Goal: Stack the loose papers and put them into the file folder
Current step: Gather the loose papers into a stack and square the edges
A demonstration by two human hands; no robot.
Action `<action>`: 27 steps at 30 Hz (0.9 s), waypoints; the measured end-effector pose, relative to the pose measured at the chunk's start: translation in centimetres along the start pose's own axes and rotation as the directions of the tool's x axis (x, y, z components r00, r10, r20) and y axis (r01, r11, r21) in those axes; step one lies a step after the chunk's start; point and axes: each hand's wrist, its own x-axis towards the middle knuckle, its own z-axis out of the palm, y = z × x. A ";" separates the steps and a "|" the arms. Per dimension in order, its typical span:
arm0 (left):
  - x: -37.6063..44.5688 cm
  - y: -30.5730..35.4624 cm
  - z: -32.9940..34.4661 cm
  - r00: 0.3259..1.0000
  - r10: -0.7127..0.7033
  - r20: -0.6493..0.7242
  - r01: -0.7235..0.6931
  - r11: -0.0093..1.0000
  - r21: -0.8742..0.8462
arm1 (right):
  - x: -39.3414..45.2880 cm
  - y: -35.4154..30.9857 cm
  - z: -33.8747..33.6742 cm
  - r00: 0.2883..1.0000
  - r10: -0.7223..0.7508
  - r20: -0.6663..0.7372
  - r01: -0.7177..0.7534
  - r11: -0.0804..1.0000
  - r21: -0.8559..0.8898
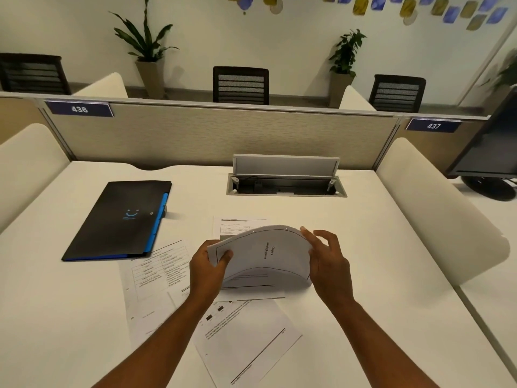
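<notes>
Nearest the camera: printed sheet (246, 340), flat on white bench (363, 247), skewed, partly under another sheet (251, 294) beneath the hands. Left of it, table-printed sheet (156, 271), one corner just beside black file folder (117, 219). Left hand (208, 266) gripping left edge of bowed paper (265, 256), thumb on top, fingers beneath. Right hand (328, 261) at right edge of same paper, thumb against upper right corner, fingers loosely curled and spread behind the edge; firmness of that hold not clear. Paper arched upward between both hands, lifted off bench, heading "Chapter" legible mid-page; one leaf or several, cannot tell. Further sheet (240, 226) flat beyond the arch, partly hidden. Folder closed, blue tabs along right side, well apart from the hands toward upper left. Behind: open cable tray (285, 186), partition (218, 133) with labels 436 and 437, monitor (489, 152) at far right. Step in hand, by judgement: gathering, early; at least four sheets not yet collected, folder not yet opened. Next move likely calls for laying held paper onto a flat sheet, squaring edges, collecting the rest; the deep bow may invite creasing if pressed flat carelessly.
</notes>
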 end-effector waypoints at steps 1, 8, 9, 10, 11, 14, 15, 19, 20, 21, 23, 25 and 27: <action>-0.1 0.1 0.1 1.000 -0.015 0.000 0.015 1.000 0.009 | 0.0 -0.2 0.0 0.998 0.045 -0.039 -0.042 0.997 0.070; 0.3 2.0 1.9 0.992 -0.076 -0.102 0.078 0.997 0.013 | -0.2 -1.2 0.6 0.787 0.608 -0.103 -0.512 0.737 0.440; 0.4 2.2 2.1 0.990 -0.103 -0.095 0.102 0.995 -0.017 | -0.5 -1.3 0.7 0.722 0.690 -0.048 -0.593 0.653 0.471; 0.4 2.2 2.2 0.989 -0.124 -0.081 0.119 0.991 -0.053 | -0.9 -1.2 1.0 0.637 0.770 0.026 -0.673 0.541 0.504; 0.3 2.3 2.3 0.988 -0.143 -0.064 0.136 0.986 -0.096 | -1.2 -1.2 1.3 0.545 0.830 0.119 -0.735 0.404 0.545; -0.4 2.3 2.7 0.970 -0.243 0.013 0.238 0.940 -0.244 | -1.7 -1.1 2.0 0.400 0.799 0.449 -0.712 -0.038 0.701; -0.6 2.1 2.8 0.957 -0.287 0.038 0.285 0.914 -0.288 | -1.6 -1.2 2.1 0.397 0.750 0.529 -0.677 -0.149 0.720; -0.6 0.7 2.6 0.895 -0.397 0.204 0.446 0.770 -0.455 | -0.3 -2.0 1.6 0.438 0.741 0.509 -0.527 -0.247 0.813; -0.5 0.5 2.4 0.885 -0.406 0.229 0.466 0.744 -0.479 | 0.1 -2.0 1.3 0.470 0.738 0.483 -0.513 -0.217 0.831; -0.4 0.4 2.1 0.881 -0.416 0.225 0.471 0.736 -0.487 | 0.4 -2.0 1.0 0.507 0.733 0.453 -0.517 -0.161 0.840; 0.0 0.3 1.5 0.900 -0.414 0.135 0.430 0.797 -0.423 | 0.8 -2.0 0.3 0.571 0.726 0.383 -0.564 0.008 0.826; 0.4 0.7 1.1 0.935 -0.352 0.039 0.348 0.893 -0.285 | 1.0 -1.9 -0.2 0.641 0.691 0.334 -0.596 0.175 0.783; 0.7 1.5 1.0 0.975 -0.215 0.057 0.220 0.969 -0.114 | 1.0 -2.2 -0.8 0.719 0.611 0.332 -0.600 0.304 0.740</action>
